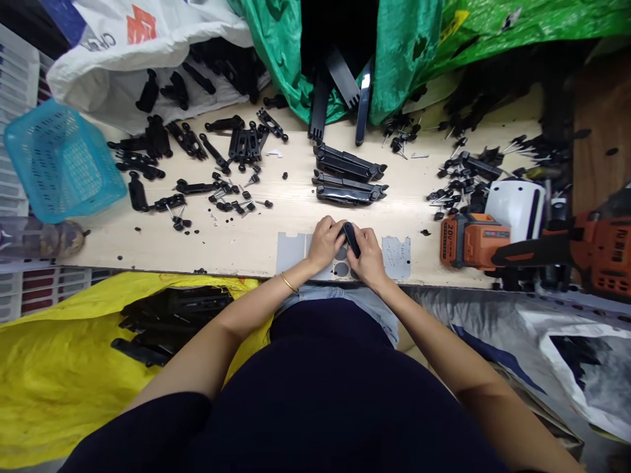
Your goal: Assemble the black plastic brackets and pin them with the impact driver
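Close to the bench's front edge, my left hand (pixel 324 243) and my right hand (pixel 367 255) meet around a small black plastic part (pixel 351 239). Its rounded end points up between the fingers, and the rest is partly covered. The right fingers wrap its side; the left fingertips pinch at it, or at a dark piece beside it that I cannot make out. Under the hands lies a grey sheet (pixel 341 269) with round marks. Beyond them, several long black plastic arms (pixel 351 176) lie stacked in pairs.
Loose black joints (pixel 246 143) and knobs with metal pins (pixel 231 197) cover the left side. More pinned knobs (pixel 451 190) lie right, beside an orange cordless tool (pixel 547 246). A blue basket (pixel 64 161) stands far left. Green (pixel 276 52), white (pixel 93 79) and yellow (pixel 59 374) sacks surround the bench.
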Available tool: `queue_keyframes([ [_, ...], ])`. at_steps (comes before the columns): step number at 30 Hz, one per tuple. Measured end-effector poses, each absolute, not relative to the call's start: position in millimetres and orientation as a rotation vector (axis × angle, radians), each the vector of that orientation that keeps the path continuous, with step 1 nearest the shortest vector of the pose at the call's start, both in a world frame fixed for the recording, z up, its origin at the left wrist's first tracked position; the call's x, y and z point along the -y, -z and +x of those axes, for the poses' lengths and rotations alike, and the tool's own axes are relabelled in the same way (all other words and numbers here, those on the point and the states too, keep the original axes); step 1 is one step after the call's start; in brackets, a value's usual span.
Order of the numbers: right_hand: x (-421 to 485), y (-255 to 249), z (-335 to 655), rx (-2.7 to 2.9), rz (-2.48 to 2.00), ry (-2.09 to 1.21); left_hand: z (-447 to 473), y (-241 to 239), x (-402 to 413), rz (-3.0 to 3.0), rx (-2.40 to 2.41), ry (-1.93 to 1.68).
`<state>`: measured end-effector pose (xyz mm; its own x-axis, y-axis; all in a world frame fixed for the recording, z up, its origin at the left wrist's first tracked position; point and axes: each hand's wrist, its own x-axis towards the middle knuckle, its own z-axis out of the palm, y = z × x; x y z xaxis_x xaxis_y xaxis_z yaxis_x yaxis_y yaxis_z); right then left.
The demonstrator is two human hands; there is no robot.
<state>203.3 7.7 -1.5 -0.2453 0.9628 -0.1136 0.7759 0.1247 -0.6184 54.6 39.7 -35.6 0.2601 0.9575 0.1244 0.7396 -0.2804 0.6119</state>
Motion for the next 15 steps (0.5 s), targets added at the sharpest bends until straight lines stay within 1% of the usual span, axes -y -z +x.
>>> queue_keyframes([
  [2,-8,1,204,2.088,-1.693,-0.867,55,35,-42,2.081,-1.540,-0.678],
  [6,-11,1,206,2.046,-1.727,-0.913,50,33,-52,2.147,-1.318,-0.608],
  [13,-12,1,205,2.040,-1.706,-0.898,51,32,-50,2.133,-1.416,-0.645],
  [15,-13,-3,207,1.983,-1.673,-0.945,52,32,-49,2.137,-1.409,-0.666],
])
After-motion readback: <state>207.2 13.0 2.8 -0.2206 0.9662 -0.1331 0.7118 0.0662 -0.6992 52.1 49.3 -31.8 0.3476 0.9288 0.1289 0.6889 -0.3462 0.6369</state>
